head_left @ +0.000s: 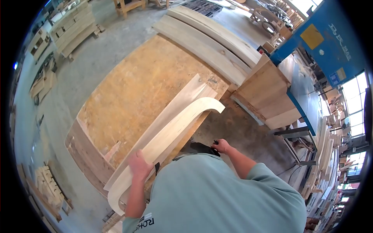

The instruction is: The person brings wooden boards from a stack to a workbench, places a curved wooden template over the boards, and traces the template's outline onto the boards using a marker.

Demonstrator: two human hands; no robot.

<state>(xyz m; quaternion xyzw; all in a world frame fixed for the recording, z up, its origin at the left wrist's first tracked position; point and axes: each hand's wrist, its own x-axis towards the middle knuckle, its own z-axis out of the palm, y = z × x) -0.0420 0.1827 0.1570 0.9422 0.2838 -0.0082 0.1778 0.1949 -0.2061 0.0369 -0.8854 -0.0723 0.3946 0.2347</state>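
A pale curved wooden piece (pixel 165 138), hooked at both ends, lies lengthwise along the near side of the workbench (pixel 128 83). My left hand (pixel 140 164) grips it toward its lower left end, the fingers slightly blurred. Beneath and beside it lie flat pale boards (pixel 173 105). Close to my waist, away from the wood, my right hand (pixel 221 146) is closed around a small dark object, too small to name. A black item (pixel 202 148) hangs at my waist beside that hand.
Thick curved planks (pixel 206 44) lie beyond the bench's far end. To the right stands a blue machine (pixel 326 39) with a metal table and a wooden box (pixel 266 89) before it. Stacked wooden parts (pixel 75 29) stand on the floor at upper left.
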